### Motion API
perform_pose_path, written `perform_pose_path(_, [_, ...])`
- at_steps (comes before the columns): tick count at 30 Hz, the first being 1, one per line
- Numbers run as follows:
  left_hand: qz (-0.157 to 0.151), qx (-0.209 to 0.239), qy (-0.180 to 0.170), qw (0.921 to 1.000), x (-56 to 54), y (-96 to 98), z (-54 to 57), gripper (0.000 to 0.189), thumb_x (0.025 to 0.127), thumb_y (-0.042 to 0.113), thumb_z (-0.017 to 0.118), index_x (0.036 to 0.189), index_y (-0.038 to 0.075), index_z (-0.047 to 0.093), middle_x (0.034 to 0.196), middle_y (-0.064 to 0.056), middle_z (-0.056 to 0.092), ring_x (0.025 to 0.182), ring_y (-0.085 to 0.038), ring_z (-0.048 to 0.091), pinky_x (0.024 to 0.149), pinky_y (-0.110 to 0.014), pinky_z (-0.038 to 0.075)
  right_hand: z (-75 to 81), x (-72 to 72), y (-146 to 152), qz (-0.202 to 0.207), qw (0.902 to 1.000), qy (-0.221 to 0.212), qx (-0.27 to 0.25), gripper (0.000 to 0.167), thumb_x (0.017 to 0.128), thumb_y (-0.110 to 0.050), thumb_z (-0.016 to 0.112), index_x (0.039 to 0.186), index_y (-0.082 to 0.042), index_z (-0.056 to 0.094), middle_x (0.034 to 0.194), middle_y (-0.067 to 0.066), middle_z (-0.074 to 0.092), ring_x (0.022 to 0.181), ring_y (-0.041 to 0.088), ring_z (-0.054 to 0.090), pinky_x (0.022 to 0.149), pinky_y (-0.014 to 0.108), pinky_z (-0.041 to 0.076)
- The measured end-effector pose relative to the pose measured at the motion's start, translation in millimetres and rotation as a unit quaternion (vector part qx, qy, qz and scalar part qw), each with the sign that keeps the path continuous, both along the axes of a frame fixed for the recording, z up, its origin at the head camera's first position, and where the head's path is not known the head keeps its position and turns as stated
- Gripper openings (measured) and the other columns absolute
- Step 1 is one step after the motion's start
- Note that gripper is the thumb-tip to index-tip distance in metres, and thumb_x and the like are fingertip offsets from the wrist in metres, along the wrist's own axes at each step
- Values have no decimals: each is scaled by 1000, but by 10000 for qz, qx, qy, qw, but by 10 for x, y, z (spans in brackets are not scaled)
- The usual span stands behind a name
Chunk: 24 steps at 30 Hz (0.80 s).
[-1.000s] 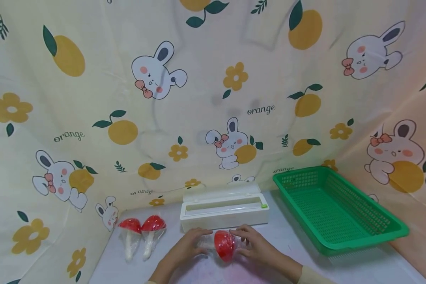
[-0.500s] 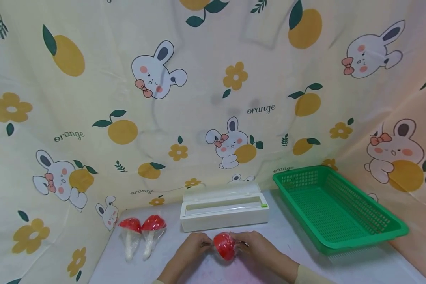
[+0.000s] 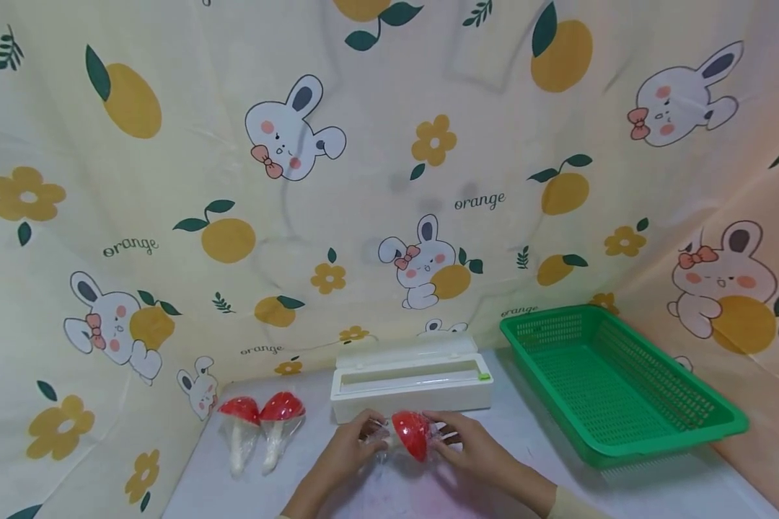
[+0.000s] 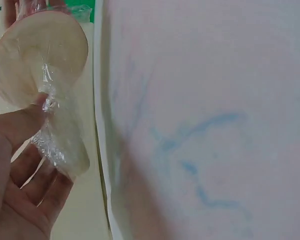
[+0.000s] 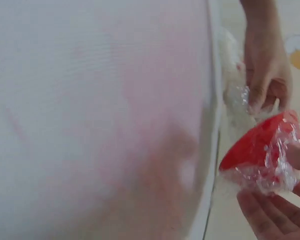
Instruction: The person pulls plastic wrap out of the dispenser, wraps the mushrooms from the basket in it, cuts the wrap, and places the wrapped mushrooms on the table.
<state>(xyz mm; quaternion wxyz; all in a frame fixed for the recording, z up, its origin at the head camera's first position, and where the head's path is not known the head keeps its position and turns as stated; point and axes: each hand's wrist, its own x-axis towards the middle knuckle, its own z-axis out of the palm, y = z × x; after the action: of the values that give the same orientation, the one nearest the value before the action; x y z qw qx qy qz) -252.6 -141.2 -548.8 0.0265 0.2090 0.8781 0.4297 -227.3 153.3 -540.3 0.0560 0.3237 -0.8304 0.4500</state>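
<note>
A toy mushroom [image 3: 412,434] with a red cap and pale stem lies sideways between both hands, wrapped in clear cling film. My left hand [image 3: 352,445] holds the stem end; in the left wrist view its thumb presses the film-covered stem [image 4: 70,135], with fingers behind. On the cap side, my right hand [image 3: 470,445] pinches the crinkled film over the top of the red cap [image 5: 257,142], thumb on one side and fingers on the other. The cap's pale flat underside [image 4: 45,42] faces the left wrist camera.
Two film-wrapped toy mushrooms, a left one [image 3: 239,418] and a right one [image 3: 280,418], lie on the white table [image 3: 201,490]. Behind the hands stands an opened white cling film box [image 3: 412,398]. A green plastic basket [image 3: 675,441] is at the right, before a patterned cloth backdrop.
Both hands first came in tight against the cap with curled fingers, then spread a little apart and up. The mushroom has turned slightly, showing its stem at the left again.
</note>
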Motion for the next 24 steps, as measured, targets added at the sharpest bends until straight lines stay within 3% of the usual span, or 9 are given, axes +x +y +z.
perform_pose_path(4, [55,344,23,9994,-13,-17,8,36,93,18,85,122,15,64,122,-6,75,106,-23,73,90,-37,62,10,-9,25,119,9995,192,-201,53,95,-4,81,144,0,61,126,17,68,101,24,74,82,30,65])
perform_pose_path(9, [-147,463,400,9980,1,-6,1,28,94,17,84,119,13,71,121,-8,76,102,-21,74,88,-32,62,26,-42,17,-280,9995,24,-135,53,91,-2,83,142,0,65,123,14,71,95,14,72,80,25,63])
perform_pose_path(14, [-471,76,696,9964,37,21,-30,38,89,23,89,122,12,75,123,-7,77,110,-18,72,94,-35,61,-5,-59,29,-603,9981,-74,-74,46,88,3,83,132,3,72,116,15,75,84,6,69,75,24,62])
perform_pose_path(18, [-465,-451,625,9959,39,62,-1,38,86,17,91,122,10,78,120,-6,78,108,-15,72,93,-35,61,-29,-71,30,-667,9978,28,0,36,87,5,83,123,4,77,112,16,77,85,6,69,73,24,62])
perform_pose_path(24, [-425,-916,343,9943,35,123,63,24,93,9,83,117,9,83,112,-3,82,108,-18,77,92,-35,63,-25,-78,-12,-604,9981,139,-11,25,87,3,84,112,0,82,103,10,78,91,12,72,76,23,63])
